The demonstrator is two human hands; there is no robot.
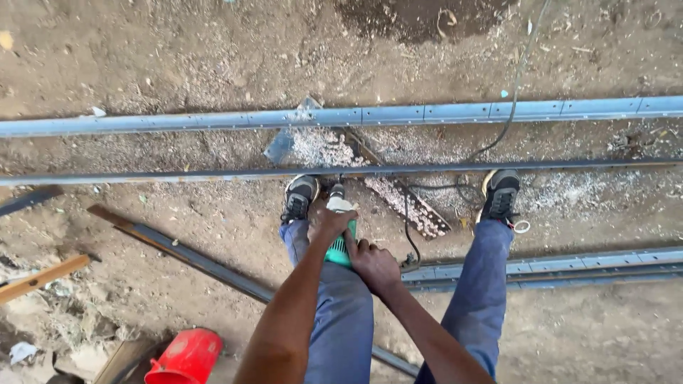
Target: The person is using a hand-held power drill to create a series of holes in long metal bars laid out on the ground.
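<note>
On bare, compacted earth, the person stands with both shoes close against a thin dark metal bar (178, 175) that runs across the full width of the view. The left hand (329, 222) is closed over the front of a green power tool (339, 245); the right hand (373, 264) is wrapped around its rear body. The tool sits between the legs, just short of the dark bar, nose pointing toward it. Its black cable (408, 227) loops to the right and runs up across the ground.

Beyond the dark bar, a grey-blue metal channel (455, 112) lies parallel, well apart from it, with open dirt between them. A second grey-blue channel (569, 264) lies behind the right leg. A long flat steel strip (192, 258) lies diagonally at left, passing under the left arm. A short perforated plate (409, 203) rests between the shoes.

A red bucket-shaped vessel (186, 357) sits at the lower left edge; its contents cannot be seen. A wooden stick (43, 278) lies at far left.

Pale metal filings speckle the soil around the plate and the bars.
</note>
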